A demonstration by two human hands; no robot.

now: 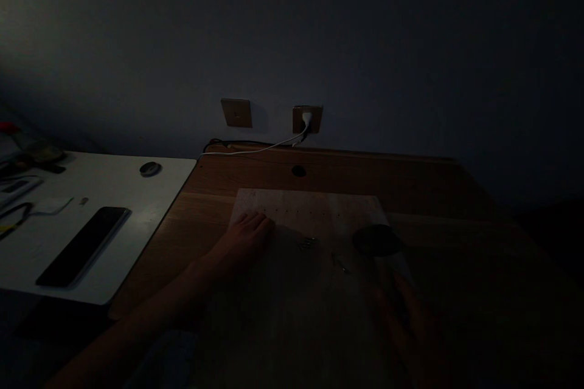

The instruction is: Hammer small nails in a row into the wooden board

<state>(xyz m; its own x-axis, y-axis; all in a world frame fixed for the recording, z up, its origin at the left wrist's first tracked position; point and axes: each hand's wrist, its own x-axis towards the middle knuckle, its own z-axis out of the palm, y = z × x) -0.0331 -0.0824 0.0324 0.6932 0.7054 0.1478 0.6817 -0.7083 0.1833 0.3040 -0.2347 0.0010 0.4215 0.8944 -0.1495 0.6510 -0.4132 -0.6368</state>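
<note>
In dim light, a pale wooden board (292,316) lies on the brown desk, with a row of small dark dots along its far part. My left hand (249,232) rests at the board's far left corner beside that row, fingers curled together; whatever they may pinch is hidden. My right hand (406,310), dark and blurred, is closed around the handle of a mallet (378,240). Its dark, rounded head is over the board's right side. Between both hands lie several small metal nails (308,244), and closer to the mallet are a few more metal pieces (340,264).
A white table (137,219) adjoins the desk (182,237) on the left, bearing a dark phone-like slab (84,246) and a roll of tape (149,169). A white cable (269,148) runs along the desk's back to a wall socket (307,120).
</note>
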